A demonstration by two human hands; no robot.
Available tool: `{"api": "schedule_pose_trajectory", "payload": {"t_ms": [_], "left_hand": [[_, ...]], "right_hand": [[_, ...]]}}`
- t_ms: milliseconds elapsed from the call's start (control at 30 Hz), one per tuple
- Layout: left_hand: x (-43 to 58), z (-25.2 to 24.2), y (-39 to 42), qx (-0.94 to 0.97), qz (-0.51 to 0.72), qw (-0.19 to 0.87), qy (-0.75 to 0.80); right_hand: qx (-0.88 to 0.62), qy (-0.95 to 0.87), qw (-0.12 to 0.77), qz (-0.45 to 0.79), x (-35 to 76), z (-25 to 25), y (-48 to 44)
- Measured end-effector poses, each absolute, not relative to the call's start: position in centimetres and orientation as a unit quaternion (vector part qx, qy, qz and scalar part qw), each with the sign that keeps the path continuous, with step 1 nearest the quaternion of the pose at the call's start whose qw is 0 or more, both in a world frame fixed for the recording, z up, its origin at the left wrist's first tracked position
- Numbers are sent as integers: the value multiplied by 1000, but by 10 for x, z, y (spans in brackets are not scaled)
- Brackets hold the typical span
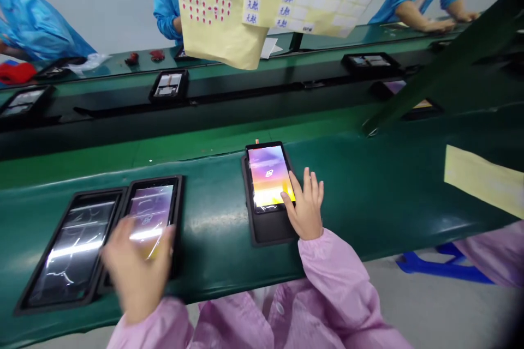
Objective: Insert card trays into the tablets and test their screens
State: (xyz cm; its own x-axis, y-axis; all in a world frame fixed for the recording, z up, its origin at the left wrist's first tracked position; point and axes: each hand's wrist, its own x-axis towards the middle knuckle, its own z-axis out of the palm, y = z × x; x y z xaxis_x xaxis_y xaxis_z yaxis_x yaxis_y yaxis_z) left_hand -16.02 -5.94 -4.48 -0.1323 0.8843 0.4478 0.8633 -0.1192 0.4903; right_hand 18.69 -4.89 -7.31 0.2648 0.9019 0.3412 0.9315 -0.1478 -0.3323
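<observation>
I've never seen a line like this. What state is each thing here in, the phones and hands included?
Right hand: open, fingers spread, touching the middle phone's edge.
Left hand: blurred, over the phone beside the far-left one.
Middle phone: screen lit, lying in a black tray.
Phone beside the far-left one: screen lit, partly behind the left hand.
Far-left phone: screen dark, reflecting light.
Cream label sheet: hanging over the far belt.

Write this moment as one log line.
Left hand: blurred over lit phone | Right hand: touching second lit phone | Belt: green
</observation>
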Motion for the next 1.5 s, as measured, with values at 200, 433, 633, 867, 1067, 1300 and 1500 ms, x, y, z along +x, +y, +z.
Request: {"api": "schedule_pose_trajectory", "payload": {"t_ms": [200,433,633,867,1067,1300,1500], "left_hand": [[-1,-82,-18,836,205,183,474],[18,-95,-83,816,205,198,502],[6,-93,-88,791,214,217,530],[12,-84,66,678,373,239,587],[14,-84,77,656,386,292,579],[-7,-79,48,609,390,336,604],[-36,-84,-51,521,413,348,661]], "right_hand": [[-710,-585,358,159,205,-89,-46],[-677,-597,369,224,223,-90,-72],[-658,-660,318,174,221,-90,-90],[-685,-635,327,146,217,-88,-87],[-736,-596,305,100,200,-97,-153],[-690,-683,236,39,204,-124,-176],[-626,-753,188,72,315,-109,-134]]}}
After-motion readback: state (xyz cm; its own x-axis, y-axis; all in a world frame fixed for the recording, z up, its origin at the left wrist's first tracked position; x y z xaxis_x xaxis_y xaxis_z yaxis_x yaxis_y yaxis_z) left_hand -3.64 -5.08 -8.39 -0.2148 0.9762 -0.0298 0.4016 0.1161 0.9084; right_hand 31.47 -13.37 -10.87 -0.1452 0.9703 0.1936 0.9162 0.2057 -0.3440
